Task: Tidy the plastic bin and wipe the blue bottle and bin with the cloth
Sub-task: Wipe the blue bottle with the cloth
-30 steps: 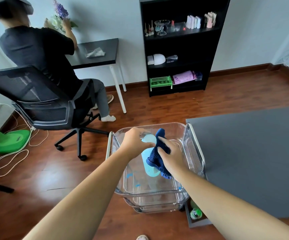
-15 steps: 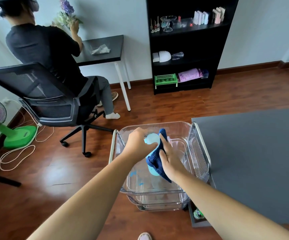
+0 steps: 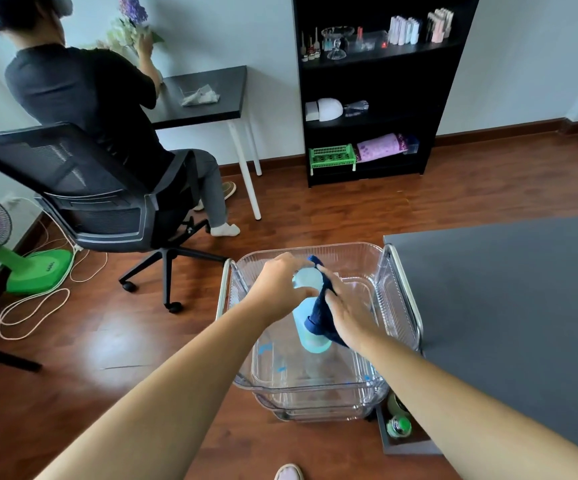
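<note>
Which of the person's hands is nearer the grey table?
The right hand: it presses the dark blue cloth on the blue bottle's table-facing side. The left hand grips the bottle's top, farther from the grey table.

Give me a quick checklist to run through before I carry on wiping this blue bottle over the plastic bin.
1. Bottle held firmly: ok, the left hand grips the top of the blue bottle.
2. Cloth in contact: ok, the right hand presses the dark blue cloth against the bottle's side.
3. Bottle over the bin: ok, it sits above the clear plastic bin.
4. Cap closed: cannot tell, the hand partly covers it.
5. Bin emptied: ok, nothing loose shows inside.
6. Bottle's far side clean: cannot tell, it is hidden.
</note>
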### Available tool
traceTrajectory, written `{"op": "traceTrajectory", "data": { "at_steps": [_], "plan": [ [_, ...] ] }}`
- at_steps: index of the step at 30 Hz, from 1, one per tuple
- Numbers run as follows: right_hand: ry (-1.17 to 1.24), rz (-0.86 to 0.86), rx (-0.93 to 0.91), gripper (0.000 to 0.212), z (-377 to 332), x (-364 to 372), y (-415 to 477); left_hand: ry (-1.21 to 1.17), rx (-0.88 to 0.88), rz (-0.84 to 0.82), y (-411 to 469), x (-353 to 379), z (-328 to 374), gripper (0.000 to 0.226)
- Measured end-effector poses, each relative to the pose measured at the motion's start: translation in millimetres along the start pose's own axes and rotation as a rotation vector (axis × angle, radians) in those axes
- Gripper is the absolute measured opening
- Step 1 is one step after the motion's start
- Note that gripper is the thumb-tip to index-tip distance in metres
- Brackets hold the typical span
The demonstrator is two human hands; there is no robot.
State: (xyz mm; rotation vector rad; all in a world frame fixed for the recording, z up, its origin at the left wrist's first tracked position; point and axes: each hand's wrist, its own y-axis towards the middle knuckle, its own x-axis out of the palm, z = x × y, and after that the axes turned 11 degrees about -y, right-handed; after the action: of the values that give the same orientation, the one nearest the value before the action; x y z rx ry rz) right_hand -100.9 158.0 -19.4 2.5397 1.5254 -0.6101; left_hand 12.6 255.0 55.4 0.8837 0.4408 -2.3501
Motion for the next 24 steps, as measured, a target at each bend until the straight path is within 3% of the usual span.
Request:
{"op": "traceTrajectory", "data": {
  "at_steps": [5, 8, 10, 14, 17, 20, 24],
  "plan": [
    [-0.018, 0.185, 0.016, 0.050, 13, 26, -27, 0.006, 0.004, -0.003, 0, 1, 0, 0.049],
    [0.053, 0.102, -0.017, 0.049, 10, 11, -13, 0.023, 0.002, -0.035, 0, -2, -1, 0.049],
    [0.006, 0.020, -0.019, 0.054, 1, -6, 4, 0.029, 0.014, -0.059, 0, -3, 1, 0.049],
    [-0.068, -0.110, 0.050, 0.045, -3, -20, 16, 0.010, 0.035, -0.101, 3, -8, 4, 0.046],
    [-0.077, 0.099, 0.005, 0.043, 5, -2, -4, -0.021, 0.022, -0.112, 0, -9, 5, 0.048],
    [-0.024, 0.307, -0.009, 0.042, 5, 18, -20, -0.068, -0.025, -0.003, -6, -3, 2, 0.048],
    [0.198, 0.287, 0.061, 0.049, 9, 15, -26, -0.140, -0.148, 0.211, -9, 8, 1, 0.046]
  ]
}}
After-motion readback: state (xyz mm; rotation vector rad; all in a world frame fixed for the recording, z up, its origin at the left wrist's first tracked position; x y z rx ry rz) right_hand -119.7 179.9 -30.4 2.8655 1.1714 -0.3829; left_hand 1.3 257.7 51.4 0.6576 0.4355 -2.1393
